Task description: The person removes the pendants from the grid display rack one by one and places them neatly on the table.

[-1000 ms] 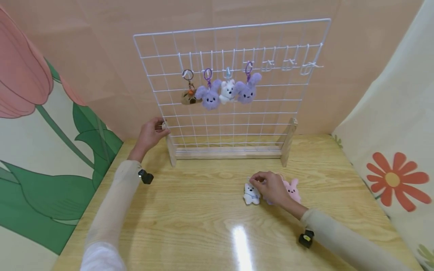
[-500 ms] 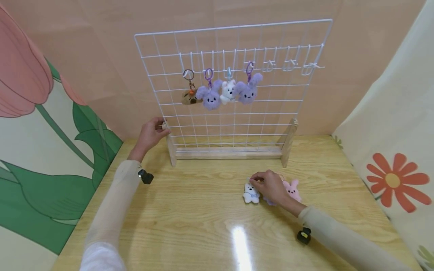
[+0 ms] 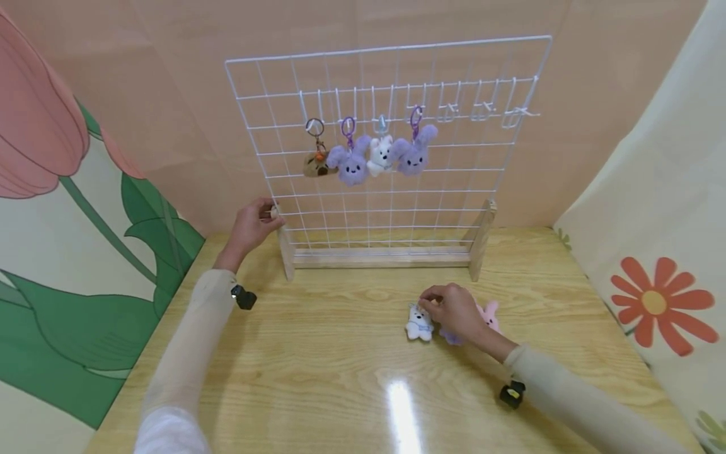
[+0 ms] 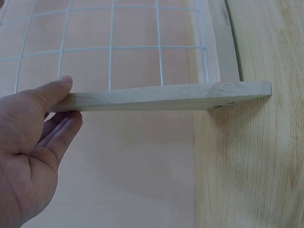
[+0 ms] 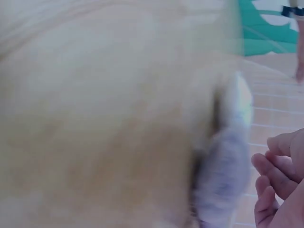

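My left hand (image 3: 252, 224) pinches the top of the wooden side post (image 4: 161, 96) of a white wire grid rack (image 3: 391, 208), thumb on one side and fingers on the other in the left wrist view. At the front right, my right hand (image 3: 456, 312) has its thumb and fingertips at the top of a white bear keychain (image 3: 420, 325), pinching there; its ring is hidden by the fingers. A purple plush keychain (image 3: 452, 337) lies partly under this hand. Behind the wrist a pink bunny keychain (image 3: 490, 315) shows. The right wrist view is blurred near the toys.
On the rack's hooks hang a brown keychain (image 3: 317, 164), two purple bunny keychains (image 3: 353, 165) and a white bear keychain (image 3: 380, 156). Several bare white hooks (image 3: 482, 110) are at the right. The rack stands on the wooden table (image 3: 317, 353).
The white bear on the table has shifted very slightly back with my right fingers. The pink bunny is more covered by the hand. My left hand keeps its place on the post.
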Available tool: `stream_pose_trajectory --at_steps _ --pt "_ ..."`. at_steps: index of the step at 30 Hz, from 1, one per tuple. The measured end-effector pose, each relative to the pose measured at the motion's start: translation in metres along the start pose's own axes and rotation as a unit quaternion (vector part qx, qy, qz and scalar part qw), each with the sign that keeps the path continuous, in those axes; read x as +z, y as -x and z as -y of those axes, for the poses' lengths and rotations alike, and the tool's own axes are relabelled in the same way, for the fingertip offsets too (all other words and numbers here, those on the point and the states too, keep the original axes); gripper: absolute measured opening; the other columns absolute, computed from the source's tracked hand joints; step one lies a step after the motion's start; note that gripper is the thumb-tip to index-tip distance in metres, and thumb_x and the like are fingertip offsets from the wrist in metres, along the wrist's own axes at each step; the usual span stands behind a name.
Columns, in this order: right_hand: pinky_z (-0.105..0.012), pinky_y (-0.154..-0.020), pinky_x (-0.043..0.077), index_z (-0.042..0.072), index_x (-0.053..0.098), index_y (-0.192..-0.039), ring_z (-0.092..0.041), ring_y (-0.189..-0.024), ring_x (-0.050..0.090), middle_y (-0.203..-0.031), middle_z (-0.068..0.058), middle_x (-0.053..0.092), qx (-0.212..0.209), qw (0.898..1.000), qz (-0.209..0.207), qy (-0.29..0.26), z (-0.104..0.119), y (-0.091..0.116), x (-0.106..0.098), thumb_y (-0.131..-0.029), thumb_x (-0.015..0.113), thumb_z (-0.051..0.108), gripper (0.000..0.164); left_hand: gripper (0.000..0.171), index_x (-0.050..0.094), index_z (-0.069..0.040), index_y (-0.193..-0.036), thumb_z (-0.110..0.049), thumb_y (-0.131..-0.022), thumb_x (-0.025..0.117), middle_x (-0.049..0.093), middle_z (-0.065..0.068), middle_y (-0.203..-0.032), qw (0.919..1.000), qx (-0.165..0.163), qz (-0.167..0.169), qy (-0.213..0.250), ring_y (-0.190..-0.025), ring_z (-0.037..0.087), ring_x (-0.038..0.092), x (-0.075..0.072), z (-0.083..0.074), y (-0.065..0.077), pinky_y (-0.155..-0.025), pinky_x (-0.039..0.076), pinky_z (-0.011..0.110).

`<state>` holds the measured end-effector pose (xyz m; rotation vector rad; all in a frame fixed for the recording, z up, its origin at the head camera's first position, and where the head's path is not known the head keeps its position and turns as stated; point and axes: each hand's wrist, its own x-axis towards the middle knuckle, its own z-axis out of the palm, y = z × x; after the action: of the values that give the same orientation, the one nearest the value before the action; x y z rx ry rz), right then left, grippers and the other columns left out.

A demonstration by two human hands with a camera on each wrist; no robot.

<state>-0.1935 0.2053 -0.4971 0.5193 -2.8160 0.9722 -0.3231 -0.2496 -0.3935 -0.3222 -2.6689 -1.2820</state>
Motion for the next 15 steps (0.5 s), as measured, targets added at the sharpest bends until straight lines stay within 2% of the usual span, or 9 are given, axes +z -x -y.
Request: stream_pose_trajectory --at_steps 6,11,15 --pt "-0.023 -0.061 0.056 0.010 0.078 -0.107 -0.019 -0.081 0.069 -0.096 0.000 0.078 -0.015 0.998 -0.021 -0.053 0.014 -0.007 -0.030 -0.097 0.074 0.027 0.020 0.046 0.055 0.007 -0.135 -0.009 -0.096 0.073 0.061 0.028 -0.133 1.0000 0.002 0.003 -0.002 -0.120 0.041 0.062 -0.001 -0.001 0.001 -0.099 0.057 0.049" --pt "-0.023 -0.063 0.059 0.009 0.078 -0.109 -0.018 -0.074 0.071 -0.094 -0.002 0.078 -0.064 0.994 -0.064 -0.067 0.031 -0.015 -0.056 -0.097 0.074 0.024 0.020 0.046 0.055 0.008 -0.134 -0.007 -0.096 0.073 0.061 0.028 -0.132 1.0000 0.002 0.002 -0.003 -0.120 0.042 0.063 -0.001 -0.001 0.002 -0.098 0.057 0.050" --pt "-0.018 -0.064 0.058 0.009 0.078 -0.109 -0.016 -0.077 0.070 -0.096 -0.004 0.078 -0.085 0.988 -0.103 -0.071 0.046 -0.022 -0.076 -0.095 0.075 0.020 0.018 0.047 0.054 0.009 -0.135 -0.008 -0.096 0.073 0.061 0.028 -0.132 1.0000 -0.001 0.004 -0.004 -0.120 0.042 0.062 -0.001 -0.002 0.001 -0.099 0.056 0.050"
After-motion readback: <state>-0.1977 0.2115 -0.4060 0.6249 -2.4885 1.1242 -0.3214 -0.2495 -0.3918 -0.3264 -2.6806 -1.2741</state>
